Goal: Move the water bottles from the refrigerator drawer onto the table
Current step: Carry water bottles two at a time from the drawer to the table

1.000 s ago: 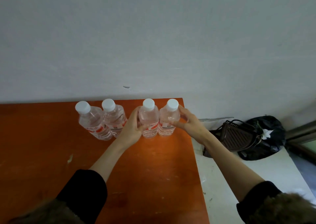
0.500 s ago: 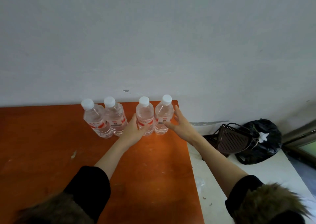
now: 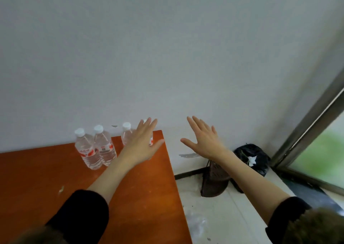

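Above the table's (image 3: 55, 187) right edge, both hands hang spread with straight fingers, holding nothing — the left hand (image 3: 143, 143) over the far right corner, the right hand (image 3: 203, 141) past the edge, over the floor. Behind the left hand, 4 water bottles (image 3: 96, 148) stand upright in a row along the far edge by the wall (image 3: 167, 48), caps up, long axes vertical; the 2 right ones are partly hidden by that hand. Bare orange tabletop lies in front of the row. Off the right edge sit a brown basket (image 3: 214, 180) and a black bag (image 3: 251, 158).
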Tool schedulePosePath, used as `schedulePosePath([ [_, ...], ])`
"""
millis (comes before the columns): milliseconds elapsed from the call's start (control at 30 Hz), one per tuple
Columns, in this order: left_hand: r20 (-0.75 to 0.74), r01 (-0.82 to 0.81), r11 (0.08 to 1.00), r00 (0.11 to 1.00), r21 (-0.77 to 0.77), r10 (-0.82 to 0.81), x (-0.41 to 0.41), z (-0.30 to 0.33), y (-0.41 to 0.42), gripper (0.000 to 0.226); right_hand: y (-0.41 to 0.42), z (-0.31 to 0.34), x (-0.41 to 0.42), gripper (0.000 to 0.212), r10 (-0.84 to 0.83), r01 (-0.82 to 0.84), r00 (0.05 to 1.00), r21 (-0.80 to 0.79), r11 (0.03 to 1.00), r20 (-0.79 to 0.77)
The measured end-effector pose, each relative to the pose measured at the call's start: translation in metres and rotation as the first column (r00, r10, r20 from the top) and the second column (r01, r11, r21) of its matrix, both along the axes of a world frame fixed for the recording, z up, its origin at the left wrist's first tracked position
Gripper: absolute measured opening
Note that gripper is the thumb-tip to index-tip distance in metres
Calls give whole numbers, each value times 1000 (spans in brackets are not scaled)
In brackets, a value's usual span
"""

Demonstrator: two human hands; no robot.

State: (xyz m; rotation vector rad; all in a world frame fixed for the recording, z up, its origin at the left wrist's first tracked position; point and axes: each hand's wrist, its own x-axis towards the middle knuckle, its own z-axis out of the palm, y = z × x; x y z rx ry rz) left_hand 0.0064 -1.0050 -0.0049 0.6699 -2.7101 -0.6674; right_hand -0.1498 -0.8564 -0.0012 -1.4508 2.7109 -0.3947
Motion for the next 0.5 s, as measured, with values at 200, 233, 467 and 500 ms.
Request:
schedulePosePath([
  [200, -24, 158, 926, 984, -343, -177, -21, 54, 54, 73, 101, 57, 11, 83, -210, 193, 951, -95, 977, -228],
  [233, -27, 179, 905, 978, -386, -205, -24, 60, 64, 74, 119, 64, 16, 83, -248, 228, 934, -106, 968, -257],
  [467, -47, 375, 775, 886, -508, -460, -8, 63, 178, 80, 253, 79, 94, 85, -538, 500, 791, -201, 843, -291],
  [500, -40, 418, 755, 863, -505, -504, -4, 60, 199, 80, 274, 75, 110, 85, -572, 539, 768, -193, 820, -287],
])
